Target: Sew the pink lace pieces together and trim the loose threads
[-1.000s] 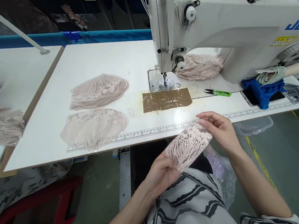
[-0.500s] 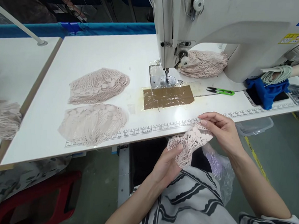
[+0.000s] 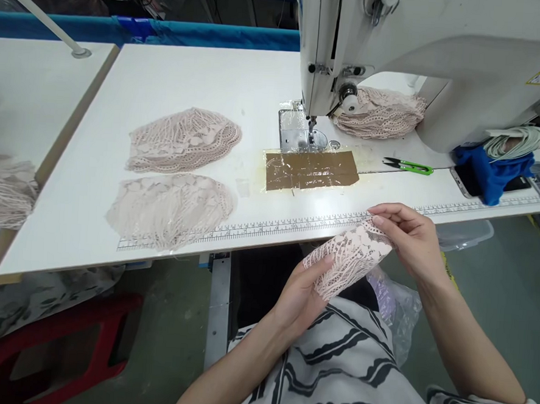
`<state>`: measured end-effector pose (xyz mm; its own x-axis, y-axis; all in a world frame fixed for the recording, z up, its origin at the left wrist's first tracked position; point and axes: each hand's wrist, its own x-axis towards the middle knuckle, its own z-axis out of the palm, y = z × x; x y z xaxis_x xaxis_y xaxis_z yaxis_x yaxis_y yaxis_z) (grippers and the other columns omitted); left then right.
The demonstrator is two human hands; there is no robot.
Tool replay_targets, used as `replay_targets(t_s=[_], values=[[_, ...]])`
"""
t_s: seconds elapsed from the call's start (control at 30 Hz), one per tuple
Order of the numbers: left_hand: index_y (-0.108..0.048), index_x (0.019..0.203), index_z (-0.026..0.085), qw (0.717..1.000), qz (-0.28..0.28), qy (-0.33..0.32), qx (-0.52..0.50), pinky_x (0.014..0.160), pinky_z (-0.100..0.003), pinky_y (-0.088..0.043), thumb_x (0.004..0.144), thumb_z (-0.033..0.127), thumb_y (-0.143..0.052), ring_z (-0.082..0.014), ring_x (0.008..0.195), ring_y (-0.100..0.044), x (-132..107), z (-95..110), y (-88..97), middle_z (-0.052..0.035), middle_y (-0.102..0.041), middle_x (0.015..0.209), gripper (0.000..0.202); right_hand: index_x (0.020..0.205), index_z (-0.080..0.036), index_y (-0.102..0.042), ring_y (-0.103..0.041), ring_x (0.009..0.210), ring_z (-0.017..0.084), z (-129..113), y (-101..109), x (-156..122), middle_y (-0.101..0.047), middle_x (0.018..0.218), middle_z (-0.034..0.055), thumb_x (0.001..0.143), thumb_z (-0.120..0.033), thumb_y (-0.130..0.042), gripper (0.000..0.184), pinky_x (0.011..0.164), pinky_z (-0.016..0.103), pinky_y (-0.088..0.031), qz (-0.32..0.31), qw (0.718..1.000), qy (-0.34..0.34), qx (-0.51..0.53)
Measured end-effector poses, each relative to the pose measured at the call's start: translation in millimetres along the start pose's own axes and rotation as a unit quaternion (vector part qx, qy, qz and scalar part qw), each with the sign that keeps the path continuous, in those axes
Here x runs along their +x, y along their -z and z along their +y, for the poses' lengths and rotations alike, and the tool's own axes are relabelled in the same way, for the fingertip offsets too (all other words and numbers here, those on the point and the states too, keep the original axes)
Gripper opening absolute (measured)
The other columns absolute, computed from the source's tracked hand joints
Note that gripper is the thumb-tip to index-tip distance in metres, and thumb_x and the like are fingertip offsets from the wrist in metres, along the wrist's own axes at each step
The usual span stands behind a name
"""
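A pale pink lace piece [image 3: 349, 258] is stretched between both my hands, just below the front edge of the white sewing table [image 3: 177, 74]. My left hand [image 3: 301, 295] pinches its lower left end. My right hand [image 3: 407, 238] pinches its upper right end with thumb and fingers. Two stacks of similar lace pieces lie on the table to the left: one [image 3: 185, 139] farther back, one [image 3: 171, 208] nearer the edge. The white sewing machine [image 3: 426, 47] stands at the back right, its needle [image 3: 310, 128] above a brown taped patch [image 3: 311, 170].
Green thread snips [image 3: 409, 168] lie right of the patch. More lace [image 3: 380, 114] is heaped under the machine arm. A blue cloth [image 3: 491, 170] and a phone sit at far right. A ruler strip [image 3: 296, 222] runs along the table edge. A red stool [image 3: 60, 347] stands lower left.
My left hand slid up along the lace, bunching it, then the piece spread flatter again between both hands. The camera view shifted slightly left.
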<state>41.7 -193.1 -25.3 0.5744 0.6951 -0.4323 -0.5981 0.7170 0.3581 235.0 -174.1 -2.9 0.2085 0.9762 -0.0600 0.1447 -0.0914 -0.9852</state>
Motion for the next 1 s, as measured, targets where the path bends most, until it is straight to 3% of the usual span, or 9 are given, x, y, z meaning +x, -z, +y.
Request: replay_targets(t_s=[1.0], values=[[-0.057, 0.132, 0.012, 1.000, -0.001, 0.010, -0.030, 0.118, -0.041, -0.031, 0.091, 0.017, -0.059, -0.0277, 0.132, -0.048, -0.4, 2.4, 0.3, -0.0128, -0.060, 0.133, 0.041, 0.094, -0.026, -0.073, -0.053, 0.063, 0.012, 2.1, 1.1, -0.4, -0.062, 0.074, 0.0007, 0.080, -0.036, -0.072, 0.017, 0.053, 0.024, -0.048, 0.009, 1.000, 0.008, -0.011]])
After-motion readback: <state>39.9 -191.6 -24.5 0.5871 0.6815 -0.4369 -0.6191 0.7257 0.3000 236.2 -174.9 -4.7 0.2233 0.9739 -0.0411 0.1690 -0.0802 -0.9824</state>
